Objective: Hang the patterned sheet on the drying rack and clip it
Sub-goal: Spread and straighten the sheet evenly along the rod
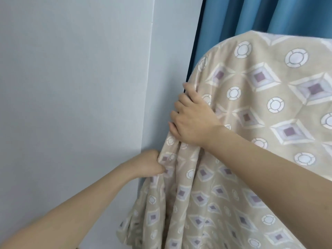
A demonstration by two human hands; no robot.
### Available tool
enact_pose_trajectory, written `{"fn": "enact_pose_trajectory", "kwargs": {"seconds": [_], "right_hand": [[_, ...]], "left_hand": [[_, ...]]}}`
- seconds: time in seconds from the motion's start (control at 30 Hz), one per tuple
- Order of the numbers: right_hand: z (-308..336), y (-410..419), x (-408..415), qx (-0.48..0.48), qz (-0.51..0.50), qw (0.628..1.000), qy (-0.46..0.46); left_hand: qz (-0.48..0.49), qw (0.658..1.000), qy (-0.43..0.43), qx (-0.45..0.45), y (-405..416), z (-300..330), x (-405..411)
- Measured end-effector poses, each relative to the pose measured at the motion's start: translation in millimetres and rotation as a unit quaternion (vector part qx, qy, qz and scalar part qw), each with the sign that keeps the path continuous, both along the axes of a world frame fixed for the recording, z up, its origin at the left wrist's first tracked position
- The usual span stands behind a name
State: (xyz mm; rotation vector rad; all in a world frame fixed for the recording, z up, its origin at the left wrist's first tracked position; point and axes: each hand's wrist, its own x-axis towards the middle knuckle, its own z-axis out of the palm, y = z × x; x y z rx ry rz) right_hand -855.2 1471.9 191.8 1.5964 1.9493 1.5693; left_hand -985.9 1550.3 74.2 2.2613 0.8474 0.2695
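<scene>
Here, head view: patterned sheet (251, 123), beige with diamonds and circles, draped over high support hidden beneath it, hanging down in folds toward lower frame. Right hand (192, 119) at sheet's left edge, fingers curled round bunched fabric, gripping it. Left hand (152, 163) lower, just under right, clenched on gathered fold of same edge. Blue curtain (251, 18) behind sheet at top. Pale wall (71, 87) on left, close beside hanging cloth. Rack itself not visible.
</scene>
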Motion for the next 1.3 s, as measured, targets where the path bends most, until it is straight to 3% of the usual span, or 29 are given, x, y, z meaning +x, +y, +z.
{"fn": "enact_pose_trajectory", "kwargs": {"seconds": [0.13,0.3,0.37,0.47,0.53,0.6,0.7,0.8,0.83,0.93,1.0,1.03,1.1,1.17,1.23,1.3], "right_hand": [[-38,-4,-14,-0.04,0.032,0.999,0.007],[-48,-7,-24,-0.083,0.069,0.994,0.022],[-46,-4,-25,-0.077,0.067,0.995,0.016],[-45,0,-27,-0.057,0.057,0.997,0.019],[-46,1,-28,-0.054,0.041,0.997,0.033],[-47,2,-28,-0.05,0.019,0.998,0.044],[-49,-2,-33,-0.077,-0.003,0.994,0.072],[-64,-9,-50,-0.226,-0.016,0.968,0.11],[-71,-12,-56,-0.265,-0.018,0.957,0.116],[-97,-18,-66,-0.317,-0.019,0.941,0.118],[-110,-22,-69,-0.326,-0.028,0.935,0.133],[-116,-22,-70,-0.328,-0.031,0.934,0.14],[-126,-21,-72,-0.324,-0.036,0.937,0.128],[-134,-21,-72,-0.313,-0.056,0.943,0.101],[-139,-23,-74,-0.321,-0.092,0.939,0.087],[-139,-24,-76,-0.331,-0.106,0.934,0.081]], "left_hand": [[0.002,0.997,-0.075,0.014,-3,-21,-25],[0.042,0.995,0.021,0.093,-7,-45,-59],[0.092,0.981,0.017,0.171,-8,-53,-69],[0.225,0.949,-0.071,0.209,-8,-63,-88],[0.273,0.943,-0.125,0.143,-7,-73,-102],[0.277,0.936,-0.213,-0.034,-6,-80,-111],[0.182,0.917,-0.28,-0.218,-14,-84,-124],[-0.062,0.939,-0.162,-0.297,-17,-100,-131],[-0.092,0.946,-0.091,-0.296,-21,-112,-129],[-0.062,0.957,0.116,-0.26,-32,-155,-122],[-0.09,0.912,0.196,-0.349,-39,-182,-122],[-0.086,0.888,0.189,-0.41,-40,-194,-124],[-0.007,0.869,0.097,-0.485,-39,-209,-123],[0.132,0.869,-0.009,-0.476,-38,-215,-112],[0.25,0.848,-0.108,-0.455,-37,-212,-95],[0.292,0.828,-0.169,-0.447,-35,-208,-80]]}}
